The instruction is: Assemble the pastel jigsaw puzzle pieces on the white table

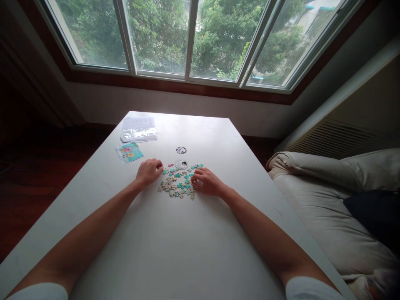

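A loose pile of small jigsaw pieces [178,184], teal, beige and pink, lies in the middle of the white table [175,246]. My left hand [149,171] rests at the pile's left edge with fingers curled under. My right hand [206,181] sits on the pile's right edge, its fingers bent and pinched over pieces; what they grip is too small to make out. A small clear round container [181,164] stands just behind the pile, between my hands.
A round lid or cap [181,150] lies further back. A colourful picture card [129,152] and a clear plastic bag with paper [138,129] lie at the far left. A pale sofa [328,196] stands right of the table, and windows lie beyond.
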Motion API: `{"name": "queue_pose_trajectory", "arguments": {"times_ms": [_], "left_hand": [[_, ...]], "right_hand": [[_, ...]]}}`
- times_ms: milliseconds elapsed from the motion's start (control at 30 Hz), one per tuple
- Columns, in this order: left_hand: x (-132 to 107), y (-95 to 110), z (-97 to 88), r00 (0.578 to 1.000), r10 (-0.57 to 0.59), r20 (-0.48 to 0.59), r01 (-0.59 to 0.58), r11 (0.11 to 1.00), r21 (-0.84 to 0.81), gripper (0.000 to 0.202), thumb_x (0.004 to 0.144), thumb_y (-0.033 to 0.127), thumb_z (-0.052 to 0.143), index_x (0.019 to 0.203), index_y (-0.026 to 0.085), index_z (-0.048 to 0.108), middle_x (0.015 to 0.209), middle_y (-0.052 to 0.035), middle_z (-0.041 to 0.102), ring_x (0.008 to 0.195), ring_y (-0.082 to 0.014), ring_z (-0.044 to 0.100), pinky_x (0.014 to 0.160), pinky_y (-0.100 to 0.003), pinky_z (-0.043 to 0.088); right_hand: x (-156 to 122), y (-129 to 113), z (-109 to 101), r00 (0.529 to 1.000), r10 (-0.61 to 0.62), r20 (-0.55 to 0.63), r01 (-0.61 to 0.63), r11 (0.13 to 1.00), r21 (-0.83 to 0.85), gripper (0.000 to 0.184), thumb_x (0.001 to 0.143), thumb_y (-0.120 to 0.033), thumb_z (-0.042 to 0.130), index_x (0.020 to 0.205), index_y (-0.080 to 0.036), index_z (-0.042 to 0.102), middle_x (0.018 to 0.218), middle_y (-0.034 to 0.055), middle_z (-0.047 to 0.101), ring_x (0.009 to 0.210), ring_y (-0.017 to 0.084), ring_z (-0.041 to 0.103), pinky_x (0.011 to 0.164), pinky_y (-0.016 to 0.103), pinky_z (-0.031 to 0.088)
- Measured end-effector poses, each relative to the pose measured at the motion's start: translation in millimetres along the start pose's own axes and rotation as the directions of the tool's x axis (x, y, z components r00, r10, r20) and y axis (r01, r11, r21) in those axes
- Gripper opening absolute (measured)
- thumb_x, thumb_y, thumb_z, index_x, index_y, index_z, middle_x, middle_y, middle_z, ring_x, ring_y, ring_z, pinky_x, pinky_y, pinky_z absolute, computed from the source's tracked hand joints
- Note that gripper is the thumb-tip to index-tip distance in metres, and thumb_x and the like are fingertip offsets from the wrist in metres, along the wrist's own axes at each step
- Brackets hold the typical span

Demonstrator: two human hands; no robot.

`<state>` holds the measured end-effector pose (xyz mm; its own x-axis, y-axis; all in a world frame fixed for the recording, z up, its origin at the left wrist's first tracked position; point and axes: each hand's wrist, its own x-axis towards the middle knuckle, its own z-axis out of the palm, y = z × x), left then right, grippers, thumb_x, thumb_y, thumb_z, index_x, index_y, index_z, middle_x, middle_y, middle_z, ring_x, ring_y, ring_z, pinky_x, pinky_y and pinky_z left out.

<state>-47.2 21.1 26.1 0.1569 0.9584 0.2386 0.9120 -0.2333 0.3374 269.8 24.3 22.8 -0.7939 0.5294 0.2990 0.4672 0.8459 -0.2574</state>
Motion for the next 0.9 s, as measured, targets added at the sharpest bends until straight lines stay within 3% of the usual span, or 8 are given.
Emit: {"name": "queue_pose_trajectory", "arguments": {"times_ms": [133, 233, 333, 433, 500, 733, 900], "left_hand": [[0.6, -4.2, -4.7, 0.998, -0.043, 0.043, 0.041, 0.998, 0.048, 0.019, 0.088, 0.031, 0.053, 0.088, 0.023, 0.07, 0.089, -0.0041, 0.067, 0.081, -0.0204, 0.061, 0.069, -0.031, 0.04], [-0.9, 2.5, -9.8, 0.993, 0.067, 0.096, -0.069, 0.997, 0.016, 0.024, 0.092, 0.036, 0.049, 0.088, 0.022, 0.068, 0.09, -0.004, 0.066, 0.08, -0.0192, 0.06, 0.066, -0.03, 0.039], [-3.8, 13.3, -19.1, 0.923, 0.287, 0.257, -0.277, 0.958, -0.075, 0.024, 0.093, 0.041, 0.051, 0.085, 0.023, 0.065, 0.089, -0.0021, 0.066, 0.076, -0.0171, 0.059, 0.066, -0.028, 0.038], [-7.5, 22.6, -27.4, 0.855, 0.38, 0.353, -0.368, 0.924, -0.105, 0.022, 0.088, 0.046, 0.06, 0.091, 0.024, 0.063, 0.091, -0.0009, 0.067, 0.075, -0.0166, 0.058, 0.064, -0.027, 0.036], [-9.5, 26.3, -29.4, 0.831, 0.402, 0.384, -0.394, 0.913, -0.104, 0.024, 0.086, 0.047, 0.064, 0.095, 0.024, 0.061, 0.091, -0.0002, 0.067, 0.075, -0.0168, 0.058, 0.062, -0.027, 0.035], [-9.4, 27.6, -21.9, 0.838, 0.422, 0.347, -0.428, 0.902, -0.064, 0.014, 0.091, 0.037, 0.057, 0.092, 0.024, 0.058, 0.092, -0.0014, 0.067, 0.078, -0.0177, 0.059, 0.064, -0.027, 0.035], [-7.9, 27.1, -19.0, 0.853, 0.41, 0.324, -0.401, 0.911, -0.097, 0.009, 0.09, 0.032, 0.056, 0.092, 0.023, 0.059, 0.092, -0.0016, 0.067, 0.078, -0.0173, 0.06, 0.066, -0.026, 0.038]], "right_hand": [[1.2, 1.5, 3.7, 1.0, -0.006, -0.024, 0.005, 1.0, -0.021, 0.012, 0.096, -0.024, 0.055, 0.09, -0.021, 0.065, 0.089, 0.005, 0.065, 0.085, 0.019, 0.054, 0.084, 0.032, 0.039], [0.7, 2.4, 4.5, 0.999, -0.015, -0.038, 0.013, 0.999, -0.037, 0.019, 0.1, -0.024, 0.05, 0.09, -0.021, 0.066, 0.089, 0.0061, 0.065, 0.086, 0.019, 0.054, 0.084, 0.033, 0.039], [-0.8, 3.4, 4.5, 1.0, 0.001, -0.026, -0.002, 0.999, -0.045, 0.016, 0.099, -0.028, 0.054, 0.092, -0.021, 0.067, 0.091, 0.0059, 0.065, 0.087, 0.019, 0.055, 0.086, 0.033, 0.039], [-1.7, 4.8, 6.6, 0.998, 0.061, -0.028, -0.063, 0.996, -0.06, 0.011, 0.095, -0.031, 0.061, 0.094, -0.022, 0.068, 0.093, 0.0055, 0.064, 0.089, 0.019, 0.055, 0.087, 0.033, 0.039], [-1.1, 4.4, 9.1, 0.992, 0.116, -0.042, -0.118, 0.99, -0.071, 0.01, 0.094, -0.029, 0.061, 0.094, -0.021, 0.068, 0.093, 0.0054, 0.064, 0.089, 0.019, 0.055, 0.087, 0.032, 0.039], [6.1, -9.8, 13.3, 0.976, 0.21, -0.056, -0.217, 0.955, -0.2, 0.012, 0.095, -0.021, 0.056, 0.092, -0.019, 0.067, 0.095, 0.008, 0.066, 0.094, 0.021, 0.055, 0.088, 0.034, 0.039], [6.9, -13.7, 13.1, 0.987, 0.159, -0.036, -0.162, 0.945, -0.282, 0.022, 0.099, -0.019, 0.05, 0.114, -0.018, 0.066, 0.101, 0.0102, 0.067, 0.098, 0.024, 0.055, 0.092, 0.037, 0.037]]}}
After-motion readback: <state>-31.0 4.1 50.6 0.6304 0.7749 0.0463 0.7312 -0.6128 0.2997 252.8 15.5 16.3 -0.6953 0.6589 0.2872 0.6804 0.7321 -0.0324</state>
